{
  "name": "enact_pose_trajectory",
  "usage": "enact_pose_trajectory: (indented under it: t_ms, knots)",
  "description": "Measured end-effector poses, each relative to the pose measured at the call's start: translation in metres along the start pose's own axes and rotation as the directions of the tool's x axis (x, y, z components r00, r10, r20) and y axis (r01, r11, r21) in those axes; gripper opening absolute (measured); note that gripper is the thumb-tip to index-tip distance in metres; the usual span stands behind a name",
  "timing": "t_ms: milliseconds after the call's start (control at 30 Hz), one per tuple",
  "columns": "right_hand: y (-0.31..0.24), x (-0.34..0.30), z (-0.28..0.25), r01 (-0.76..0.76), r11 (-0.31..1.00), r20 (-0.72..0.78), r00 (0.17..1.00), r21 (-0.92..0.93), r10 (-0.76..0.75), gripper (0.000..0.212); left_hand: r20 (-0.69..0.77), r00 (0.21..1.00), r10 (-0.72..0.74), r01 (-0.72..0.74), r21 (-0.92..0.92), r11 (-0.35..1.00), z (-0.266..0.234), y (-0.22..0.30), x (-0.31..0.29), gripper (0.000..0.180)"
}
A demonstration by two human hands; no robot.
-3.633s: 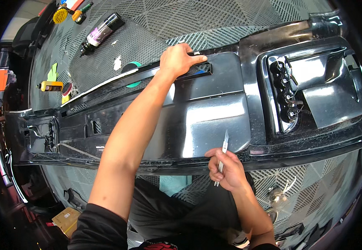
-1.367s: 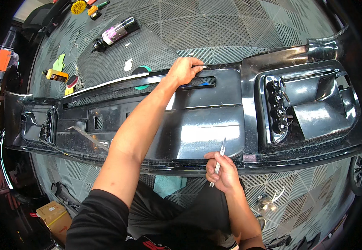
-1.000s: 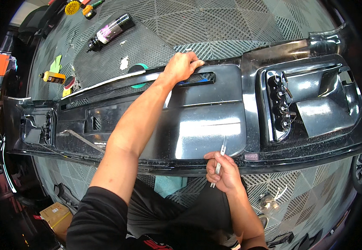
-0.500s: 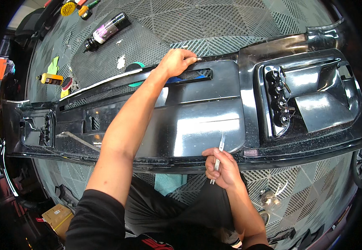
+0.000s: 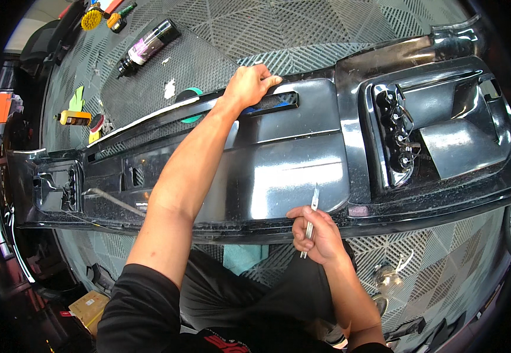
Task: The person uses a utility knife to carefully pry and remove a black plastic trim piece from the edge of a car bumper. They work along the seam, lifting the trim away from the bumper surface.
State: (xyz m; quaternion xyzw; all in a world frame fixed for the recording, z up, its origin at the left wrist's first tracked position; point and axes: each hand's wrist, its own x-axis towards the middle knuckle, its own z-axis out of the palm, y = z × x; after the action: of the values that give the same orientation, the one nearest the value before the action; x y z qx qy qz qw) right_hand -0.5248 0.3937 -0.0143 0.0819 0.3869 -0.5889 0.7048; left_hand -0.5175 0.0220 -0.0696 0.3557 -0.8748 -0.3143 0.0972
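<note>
A long glossy black car bumper (image 5: 302,150) lies across the view in front of me. My left hand (image 5: 252,86) reaches to its far edge, fingers curled over the rim and thumb pressed down beside the long slot. What may be pinched under those fingertips is hidden. My right hand (image 5: 319,234) is closed around a slim silver utility knife (image 5: 311,220). Its blade is out and points away from me, over the bumper's near part. A white strip (image 5: 152,122) runs along the far edge, left of my left hand.
A black bottle (image 5: 148,47), a yellow bottle (image 5: 73,118) and a green-rimmed round pad (image 5: 191,94) lie beyond the bumper. Wired sockets (image 5: 401,138) sit in its right recess. A teal cloth (image 5: 245,257) and a cardboard box (image 5: 89,307) are on the near side.
The view has shifted slightly. My left hand keeps its place on the far edge, its thumb now more plainly stretched along the rim. My right hand still holds the knife much as before.
</note>
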Motion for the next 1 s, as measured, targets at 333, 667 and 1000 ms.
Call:
enact_pose_trajectory:
  t_ms: [333,667,1000]
  knots:
    - [0.0,0.0,-0.001,0.02,0.999,0.013,1.0,-0.025,-0.019,0.039,0.011,0.999,-0.033,0.032,0.09,0.995,0.001,0.007,0.003,0.054]
    - [0.0,0.0,0.0,0.008,1.0,0.009,1.0,0.002,-0.008,0.039,0.039,0.994,0.104,-0.097,-0.145,0.985,-0.008,-0.001,0.001,0.035]
    - [0.001,0.001,-0.001,0.015,1.0,0.007,1.0,0.001,-0.015,0.039,-0.026,0.999,0.042,-0.043,-0.016,0.999,0.002,0.003,-0.002,0.038]
